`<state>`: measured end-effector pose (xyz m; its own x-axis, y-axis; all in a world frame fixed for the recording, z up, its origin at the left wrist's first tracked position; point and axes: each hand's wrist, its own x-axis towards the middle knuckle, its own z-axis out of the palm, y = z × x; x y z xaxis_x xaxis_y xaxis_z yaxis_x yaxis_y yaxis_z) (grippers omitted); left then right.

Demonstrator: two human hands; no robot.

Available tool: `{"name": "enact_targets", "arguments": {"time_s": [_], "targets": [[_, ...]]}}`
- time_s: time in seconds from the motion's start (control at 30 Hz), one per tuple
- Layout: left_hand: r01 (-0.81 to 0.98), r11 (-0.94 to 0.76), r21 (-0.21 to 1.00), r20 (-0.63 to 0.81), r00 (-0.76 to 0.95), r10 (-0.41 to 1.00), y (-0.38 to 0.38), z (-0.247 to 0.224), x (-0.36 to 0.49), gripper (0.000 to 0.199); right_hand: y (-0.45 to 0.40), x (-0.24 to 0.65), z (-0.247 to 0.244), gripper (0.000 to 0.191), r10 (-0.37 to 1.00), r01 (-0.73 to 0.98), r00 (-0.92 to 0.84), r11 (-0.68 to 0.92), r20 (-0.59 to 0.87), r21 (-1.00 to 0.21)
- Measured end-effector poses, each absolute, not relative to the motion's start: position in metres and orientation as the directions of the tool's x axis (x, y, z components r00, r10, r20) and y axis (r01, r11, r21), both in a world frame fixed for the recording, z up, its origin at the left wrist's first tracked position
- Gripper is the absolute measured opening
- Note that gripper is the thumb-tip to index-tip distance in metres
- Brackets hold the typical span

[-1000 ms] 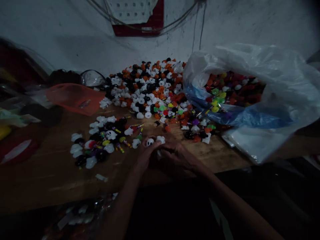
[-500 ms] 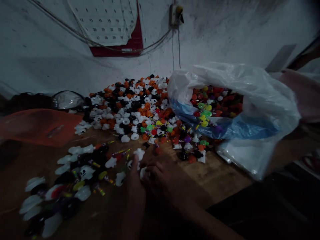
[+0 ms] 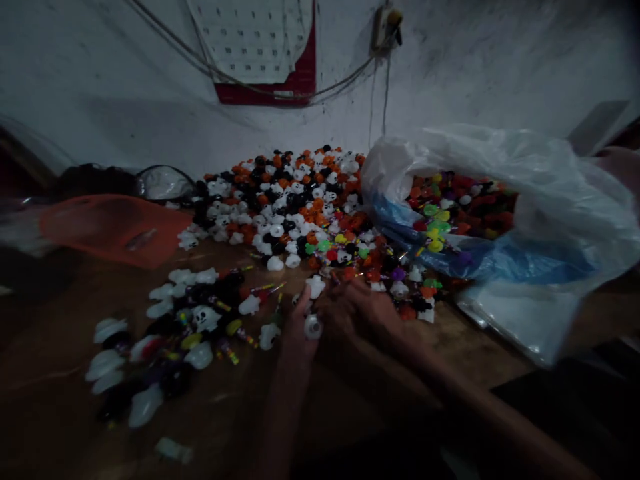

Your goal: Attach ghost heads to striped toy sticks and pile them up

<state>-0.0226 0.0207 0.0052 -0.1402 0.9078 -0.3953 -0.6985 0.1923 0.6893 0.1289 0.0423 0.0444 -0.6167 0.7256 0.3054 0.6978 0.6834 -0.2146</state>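
Low in the middle of the head view, my left hand (image 3: 296, 337) is closed around a hollow white plastic piece (image 3: 313, 327), its round opening facing up. A white ghost-shaped piece (image 3: 315, 287) shows just beyond the left thumb. My right hand (image 3: 370, 308) is at the near edge of a big heap of small plastic figures (image 3: 300, 193), fingers drawn together; what they hold is too dark to make out. To the left lies a smaller group of white and black figures, a ghost with a face (image 3: 205, 319) among them, several with colourful wrapped sticks.
A large clear plastic bag (image 3: 560, 193) with colourful figures inside stands open at the right. Flat clear bags (image 3: 520, 320) hang over the table edge. An orange plastic bag (image 3: 115, 227) lies left. A calendar (image 3: 250, 40) and a socket (image 3: 384, 30) with cables are on the wall.
My right hand has moved away from the left hand, rightward to the heap's near edge. The white piece stays in my left hand. The whole view has shifted, so things appear further right.
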Motion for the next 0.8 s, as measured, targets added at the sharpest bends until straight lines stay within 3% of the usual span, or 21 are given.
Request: {"name": "enact_targets", "arguments": {"time_s": [0.03, 0.13, 0.2, 0.27, 0.37, 0.5, 0.57, 0.8], "targets": [[-0.766, 0.207, 0.608, -0.417, -0.085, 0.905, 0.026, 0.006, -0.022, 0.015, 0.056, 0.132, 0.045, 0.032, 0.740, 0.724, -0.606, 0.665, 0.291, -0.184], [-0.890, 0.207, 0.407, -0.434, 0.011, 0.901, 0.037, 0.005, -0.022, 0.016, 0.092, 0.133, 0.039, 0.034, 0.709, 0.727, -0.685, 0.681, 0.164, 0.093], [-0.907, 0.190, 0.375, -0.444, 0.005, 0.896, 0.038, 0.002, -0.023, 0.020, 0.106, 0.130, 0.032, 0.031, 0.676, 0.678, -0.732, 0.713, 0.083, 0.176], [-0.922, 0.135, 0.362, -0.418, -0.031, 0.908, 0.038, 0.000, -0.024, 0.022, 0.110, 0.128, 0.027, 0.031, 0.650, 0.649, -0.757, 0.739, 0.060, 0.180], [-0.927, 0.000, 0.374, -0.363, -0.147, 0.920, 0.038, -0.002, -0.025, 0.024, 0.098, 0.132, 0.026, 0.027, 0.616, 0.621, -0.784, 0.779, 0.079, 0.091], [-0.832, -0.147, 0.534, -0.377, -0.390, 0.840, 0.040, -0.004, -0.026, 0.028, 0.062, 0.148, 0.028, 0.024, 0.685, 0.647, -0.698, 0.728, 0.207, -0.227], [-0.789, -0.151, 0.595, -0.379, -0.441, 0.814, 0.038, -0.004, -0.026, 0.031, 0.041, 0.153, 0.028, 0.026, 0.727, 0.663, -0.651, 0.684, 0.218, -0.304], [-0.711, -0.065, 0.701, -0.333, -0.406, 0.851, 0.031, -0.002, -0.021, 0.046, 0.008, 0.146, 0.024, 0.039, 0.701, 0.595, -0.687, 0.693, 0.188, -0.408]]}}
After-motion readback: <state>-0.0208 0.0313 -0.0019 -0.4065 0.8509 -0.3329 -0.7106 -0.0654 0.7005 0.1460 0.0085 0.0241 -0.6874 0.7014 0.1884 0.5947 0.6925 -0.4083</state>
